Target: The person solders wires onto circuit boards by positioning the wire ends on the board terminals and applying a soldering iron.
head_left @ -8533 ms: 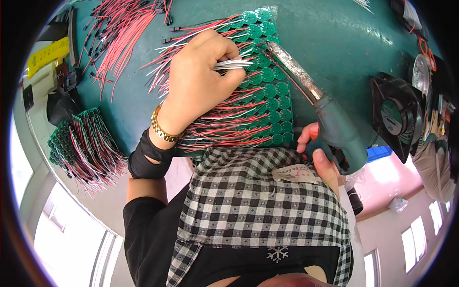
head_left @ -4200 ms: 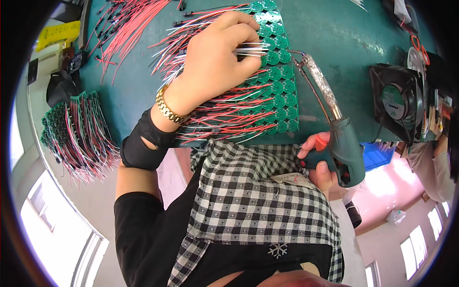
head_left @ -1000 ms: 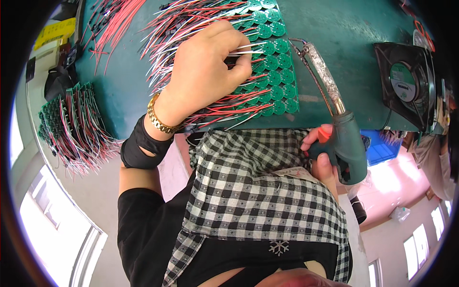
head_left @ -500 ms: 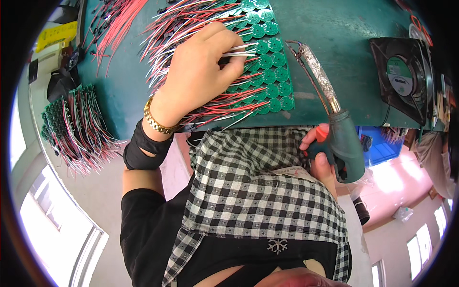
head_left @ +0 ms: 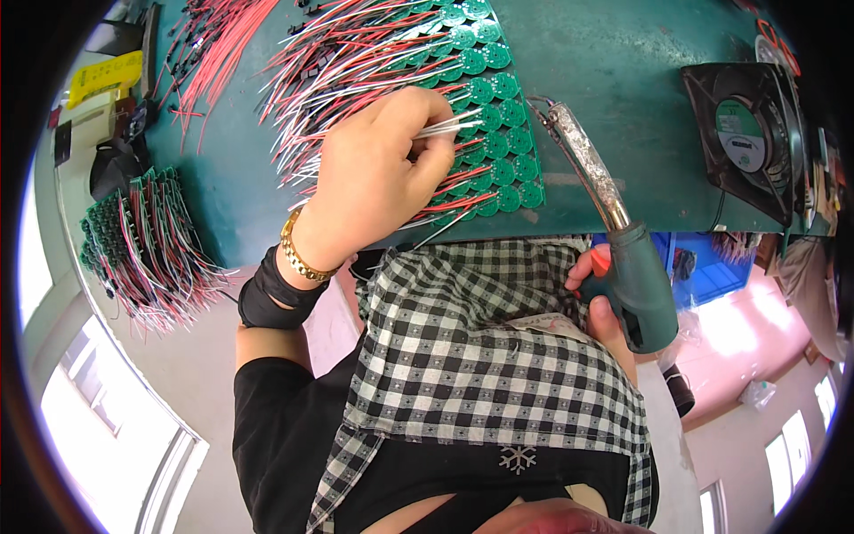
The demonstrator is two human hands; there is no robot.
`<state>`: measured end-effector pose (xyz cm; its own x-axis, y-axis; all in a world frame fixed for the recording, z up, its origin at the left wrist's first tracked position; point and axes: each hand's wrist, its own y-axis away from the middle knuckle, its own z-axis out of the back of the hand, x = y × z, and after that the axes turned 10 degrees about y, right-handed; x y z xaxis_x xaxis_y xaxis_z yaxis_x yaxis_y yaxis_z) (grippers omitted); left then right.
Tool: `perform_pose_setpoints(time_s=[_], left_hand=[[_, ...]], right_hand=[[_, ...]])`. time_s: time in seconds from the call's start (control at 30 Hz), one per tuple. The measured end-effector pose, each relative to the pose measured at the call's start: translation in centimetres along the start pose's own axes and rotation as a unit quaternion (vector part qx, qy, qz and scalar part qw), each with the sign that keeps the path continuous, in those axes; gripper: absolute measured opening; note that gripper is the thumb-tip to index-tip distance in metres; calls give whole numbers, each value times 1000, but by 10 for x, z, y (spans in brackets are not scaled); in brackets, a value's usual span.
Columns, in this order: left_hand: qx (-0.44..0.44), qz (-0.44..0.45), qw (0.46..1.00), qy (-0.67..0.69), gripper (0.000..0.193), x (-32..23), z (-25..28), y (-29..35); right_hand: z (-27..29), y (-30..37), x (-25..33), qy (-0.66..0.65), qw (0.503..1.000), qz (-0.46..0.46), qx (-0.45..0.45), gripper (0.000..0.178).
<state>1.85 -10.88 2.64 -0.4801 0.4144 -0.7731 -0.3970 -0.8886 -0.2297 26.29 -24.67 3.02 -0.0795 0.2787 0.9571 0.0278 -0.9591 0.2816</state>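
Note:
My left hand is closed in a pinch over the bench, holding several white wires whose tips point right, over a panel of round green circuit boards. Rows of red and white wires run leftward from that panel, partly hidden beneath the hand. At the bench's front edge, my right hand is wrapped round a dark green soldering gun with a red trigger. Its long metal barrel slants up and left, its tip end right of the panel and apart from it.
Loose red wires lie at the far left of the green bench. A wired stack of boards sits at the left edge. On the right stand a black fan and, lower down, a blue bin.
My left hand has moved nearer to me along the panel, with white wires still in its pinch. The soldering gun has shifted slightly nearer in my right hand.

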Motion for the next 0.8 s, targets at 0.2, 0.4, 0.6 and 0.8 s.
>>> perform_pose_setpoints(time_s=[0.2, 0.4, 0.6, 0.8], left_hand=[[1, -50, 999, -21, 14, 7, -2, -1], [-4, -42, 999, -14, 11, 5, -3, 0], [-5, -62, 998, -20, 13, 6, -3, -1], [-12, -55, 998, -20, 12, 7, -4, 0]], right_hand=[[0, 2, -2, 5, 1000, -25, 2, 43], [-8, 9, -25, -168, 983, -54, -48, 52], [-3, 4, -12, -15, 999, -35, 4, 57], [-4, -1, 0, -35, 998, -41, 31, 49]])
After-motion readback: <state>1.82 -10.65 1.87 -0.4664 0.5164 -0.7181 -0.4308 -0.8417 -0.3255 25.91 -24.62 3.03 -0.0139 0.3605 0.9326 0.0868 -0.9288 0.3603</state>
